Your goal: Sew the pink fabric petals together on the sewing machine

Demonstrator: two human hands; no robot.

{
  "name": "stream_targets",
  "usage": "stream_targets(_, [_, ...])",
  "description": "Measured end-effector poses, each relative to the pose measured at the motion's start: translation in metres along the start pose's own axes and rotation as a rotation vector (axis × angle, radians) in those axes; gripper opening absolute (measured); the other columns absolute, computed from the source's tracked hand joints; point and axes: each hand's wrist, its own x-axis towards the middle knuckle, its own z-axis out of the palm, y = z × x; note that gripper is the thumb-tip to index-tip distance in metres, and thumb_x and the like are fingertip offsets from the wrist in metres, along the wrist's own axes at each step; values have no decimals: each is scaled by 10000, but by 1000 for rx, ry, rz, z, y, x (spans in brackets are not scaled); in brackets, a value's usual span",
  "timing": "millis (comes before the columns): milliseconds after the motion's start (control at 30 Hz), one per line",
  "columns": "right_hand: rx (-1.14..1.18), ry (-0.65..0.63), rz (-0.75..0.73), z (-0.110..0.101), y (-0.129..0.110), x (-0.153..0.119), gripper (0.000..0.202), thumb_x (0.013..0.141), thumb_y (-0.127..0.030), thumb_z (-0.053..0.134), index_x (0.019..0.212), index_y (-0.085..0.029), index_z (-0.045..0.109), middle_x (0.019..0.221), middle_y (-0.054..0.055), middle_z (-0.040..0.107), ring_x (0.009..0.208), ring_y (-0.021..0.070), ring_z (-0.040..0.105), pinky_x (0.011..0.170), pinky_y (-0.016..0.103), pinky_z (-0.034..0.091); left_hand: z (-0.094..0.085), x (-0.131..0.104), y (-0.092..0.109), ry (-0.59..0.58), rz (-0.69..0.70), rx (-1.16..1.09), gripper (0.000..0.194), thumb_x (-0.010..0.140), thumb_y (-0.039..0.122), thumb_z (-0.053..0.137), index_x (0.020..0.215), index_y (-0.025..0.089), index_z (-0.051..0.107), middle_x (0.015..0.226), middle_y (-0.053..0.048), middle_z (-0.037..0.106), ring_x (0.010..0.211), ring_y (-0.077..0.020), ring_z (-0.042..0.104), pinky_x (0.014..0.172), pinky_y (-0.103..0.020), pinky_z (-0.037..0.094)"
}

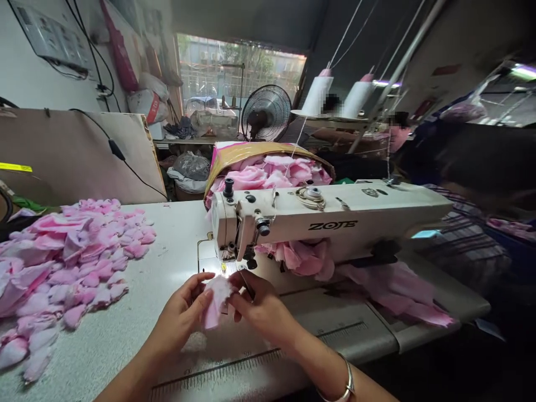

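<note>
A small pink fabric piece (216, 298) is pinched between my two hands, just in front of the lit needle area of a white sewing machine (335, 218). My left hand (186, 304) grips its left edge between thumb and fingers. On the other side, my right hand (262, 304) is closed on the piece's right edge. A thin dark metal tool (248, 285) shows among the right fingers; its kind cannot be made out. More pink fabric (299, 258) is bunched behind the machine's arm.
Many small pink pieces (84, 257) lie heaped on the table (176, 234) at the left. Behind the machine stands a box (218, 162) of pink fabric. Thread cones (318, 95) and a fan (267, 111) are farther back. A person in striped clothing (469, 223) is at the right.
</note>
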Motion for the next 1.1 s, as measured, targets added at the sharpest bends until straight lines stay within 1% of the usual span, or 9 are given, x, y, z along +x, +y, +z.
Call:
stream_targets(167, [-42, 36, 26, 3, 5, 5, 45, 787, -189, 492, 774, -209, 454, 663, -51, 538, 491, 88, 544, 459, 203, 412, 8, -10, 1, -60, 59, 144, 741, 790, 371, 641, 1424, 278, 270, 1381, -115, 438, 1111, -238, 547, 907, -362, 465])
stream_targets(233, [-150, 58, 13, 5, 7, 5, 45, 789, -190, 488, 781, -216, 452, 678, -47, 550, 517, 97, 544, 479, 213, 402, 8, -10, -2, -42, 84, 252, 697, 806, 309, 593, 1427, 278, 279, 1420, -107, 409, 1151, -247, 527, 927, -370, 457])
stream_targets(400, [-581, 153, -181, 6, 8, 2, 268, 758, -148, 514, 1010, -237, 534, 966, 7, 622, 803, 151, 580, 680, 259, 420, -2, -6, -10, 20, 147, 489, 613, 754, 137, 431, 1359, 240, 426, 1316, -67, 541, 1142, -232, 533, 958, -381, 427])
stream_targets(500, [-663, 114, -273, 6, 9, 0, 224, 782, -163, 507, 992, -230, 549, 963, 15, 626, 829, 154, 582, 722, 264, 408, -5, -5, -5, -4, 168, 565, 601, 733, 104, 388, 1314, 231, 477, 1285, -53, 570, 1136, -218, 536, 983, -378, 399])
stream_targets(733, [-705, 118, -92, 11, 8, 5, 116, 783, -206, 529, 892, -227, 560, 813, -18, 637, 738, 151, 563, 632, 252, 330, -6, 1, 14, -74, 219, 560, 294, 876, 285, 419, 1085, 239, 620, 1128, -44, 627, 1047, -202, 553, 925, -330, 406])
stream_targets(867, [-628, 82, 2, 13, 8, 9, 48, 783, -201, 528, 821, -226, 543, 754, -38, 625, 645, 126, 525, 564, 241, 291, -8, 8, 19, -94, 73, 571, 261, 813, 279, 488, 1011, 211, 645, 980, -35, 671, 880, -186, 593, 777, -282, 428])
stream_targets(967, [-685, 76, 31, 12, 11, 10, 28, 806, -239, 546, 829, -222, 544, 791, -27, 638, 668, 135, 544, 572, 246, 305, -13, 18, 18, -164, -84, 641, 252, 781, 267, 460, 916, 160, 644, 824, -32, 667, 719, -157, 574, 608, -231, 386])
stream_targets(1033, [-808, 88, -60, 10, 14, 7, 78, 842, -258, 533, 904, -216, 556, 899, 7, 644, 745, 157, 572, 604, 261, 333, -17, 26, 16, -204, -157, 692, 253, 769, 277, 443, 857, 141, 636, 726, -25, 644, 611, -136, 535, 522, -215, 334])
stream_targets(1100, [-935, 5, -234, 9, 15, 2, 149, 874, -228, 493, 1009, -218, 556, 1039, 38, 623, 829, 174, 585, 630, 274, 359, -21, 35, 15, -219, -187, 743, 244, 752, 291, 453, 800, 139, 638, 645, -11, 615, 533, -123, 489, 475, -215, 287])
